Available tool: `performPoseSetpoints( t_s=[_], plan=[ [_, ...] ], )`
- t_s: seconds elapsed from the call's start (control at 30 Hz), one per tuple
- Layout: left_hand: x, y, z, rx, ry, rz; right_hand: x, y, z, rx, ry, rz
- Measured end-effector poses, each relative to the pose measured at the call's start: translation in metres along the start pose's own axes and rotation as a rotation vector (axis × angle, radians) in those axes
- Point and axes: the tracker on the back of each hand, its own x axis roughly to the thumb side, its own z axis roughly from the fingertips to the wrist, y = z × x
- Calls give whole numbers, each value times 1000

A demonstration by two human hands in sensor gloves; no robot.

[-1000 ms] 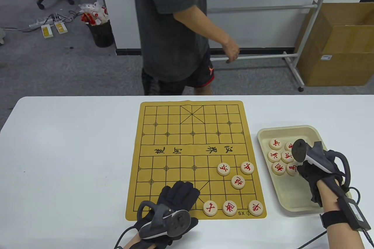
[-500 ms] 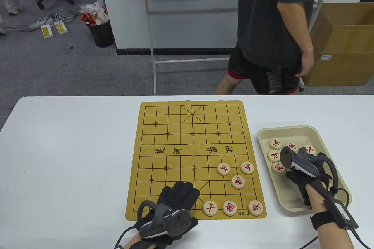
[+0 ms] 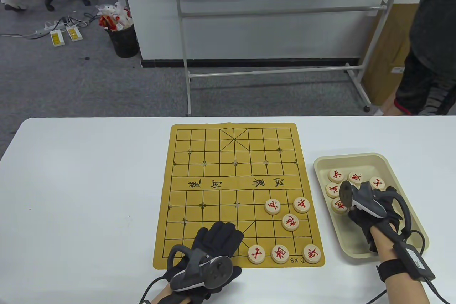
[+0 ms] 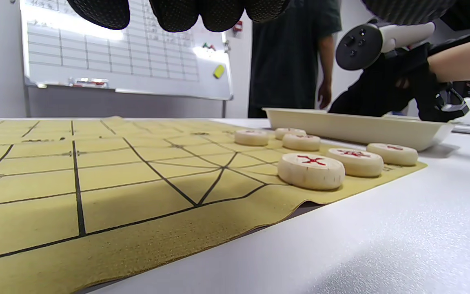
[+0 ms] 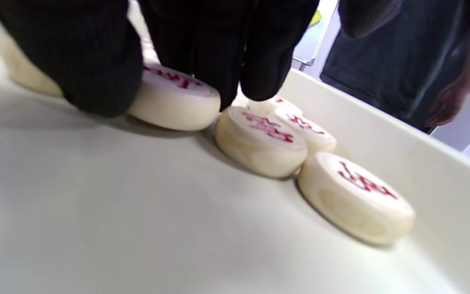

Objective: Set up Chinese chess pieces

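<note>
- The pieces are pale round wooden discs with red characters on top. Six lie face up on the yellow board (image 3: 235,190): three along its near edge, with the leftmost of these (image 3: 256,254) beside the palace diagonals, and three more clustered a little farther up the right side.
- The remaining pieces sit in the cream tray (image 3: 356,160), on the table just right of the board, bunched toward its far left part.
- My right hand (image 3: 370,216) is down inside the tray. In the right wrist view my thumb and fingers (image 5: 276,53) close around one piece (image 5: 174,98), touching its rim and top, and it looks still on the tray floor.
- My left hand (image 3: 213,243) lies flat on the near part of the board, fingers spread and holding nothing.
- The board's left half and its whole far half are bare grid, and the near part of the tray floor is open.
</note>
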Motion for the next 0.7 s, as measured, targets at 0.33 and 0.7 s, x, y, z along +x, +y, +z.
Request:
performPoseSetpoints(
  t_s=[0.33, 0.7],
  plan=[
    [0, 1, 0, 9, 7, -2, 21, -61, 72, -188, -224, -108],
    [0, 0, 0, 11, 8, -5, 107, -52, 140, -156, -573, -138]
  ],
)
